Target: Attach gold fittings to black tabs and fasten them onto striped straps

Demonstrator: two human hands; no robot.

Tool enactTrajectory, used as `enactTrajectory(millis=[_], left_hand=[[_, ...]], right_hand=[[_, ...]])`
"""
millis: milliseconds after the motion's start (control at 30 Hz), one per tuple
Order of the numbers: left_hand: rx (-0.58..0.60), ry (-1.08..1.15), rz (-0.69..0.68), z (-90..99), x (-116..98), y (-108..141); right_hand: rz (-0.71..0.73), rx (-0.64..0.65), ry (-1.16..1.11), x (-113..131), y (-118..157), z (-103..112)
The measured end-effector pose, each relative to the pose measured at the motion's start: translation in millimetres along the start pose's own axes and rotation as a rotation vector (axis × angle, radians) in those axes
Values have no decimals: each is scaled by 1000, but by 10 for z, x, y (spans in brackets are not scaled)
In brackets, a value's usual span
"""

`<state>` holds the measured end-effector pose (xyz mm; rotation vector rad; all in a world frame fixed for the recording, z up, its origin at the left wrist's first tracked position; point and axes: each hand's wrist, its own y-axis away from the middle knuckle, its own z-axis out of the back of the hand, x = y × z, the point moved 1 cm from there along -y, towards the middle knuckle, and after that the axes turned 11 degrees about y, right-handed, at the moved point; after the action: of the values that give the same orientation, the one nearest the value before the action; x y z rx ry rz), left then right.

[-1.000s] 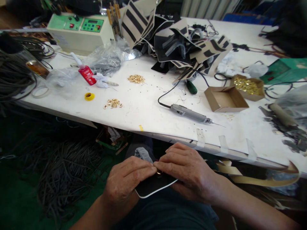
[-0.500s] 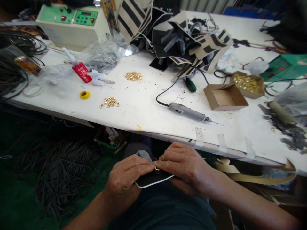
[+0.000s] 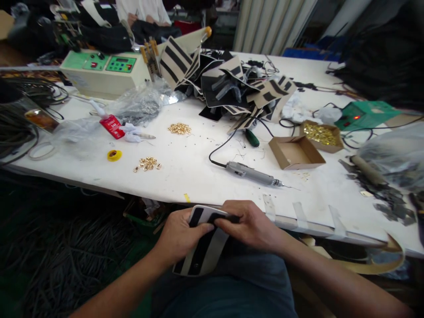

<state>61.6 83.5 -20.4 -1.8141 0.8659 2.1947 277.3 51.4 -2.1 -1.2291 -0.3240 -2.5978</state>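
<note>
A striped panel (image 3: 212, 251) is held over the lap (image 3: 261, 274), in front of the table (image 3: 185, 168), its upper part pinched under the thumbs of the left hand (image 3: 179, 232) and right hand (image 3: 247, 223). The fingers beneath are mostly hidden by it, and its back is concealed. The plastic bag's (image 3: 141, 104) contents are hard to identify; a person (image 3: 145, 11) beyond is cut off by the upper frame edge.

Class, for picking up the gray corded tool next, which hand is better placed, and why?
Probably the right hand: the gray corded tool lies beyond it on the table, while the left hand is farther off. Both hold the striped panel, so the left could keep it.
</note>
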Motion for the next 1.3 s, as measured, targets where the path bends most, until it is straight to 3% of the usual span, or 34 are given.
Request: enactTrajectory(millis=[100,200,400,500,567,833,1000,1300], left_hand=[[38,-18,34,46,-30,-310],[-18,-166,0,85,-40,-549],[-299,-548,-426,93,58,-632],[-285,-623,-625,83,164,-596],[-237,-626,-679,80,230,-595],[-231,-594,-629,73,328,-677],[-193,-602,-585,59,310,-696],[-178,-660,-688,76,521,-830]], right_hand=[[-180,87,-112,-199,-231,65],[-301,160,-172,-366,-428,130],[-378,178,-60,-407,-627,202],[-390,162,71,-342,-678,187],[-387,153,162,-308,-706,166],[-387,165,373,-245,-772,94],[-398,81,392,-236,-747,98],[-446,103,381,-343,-692,102]])
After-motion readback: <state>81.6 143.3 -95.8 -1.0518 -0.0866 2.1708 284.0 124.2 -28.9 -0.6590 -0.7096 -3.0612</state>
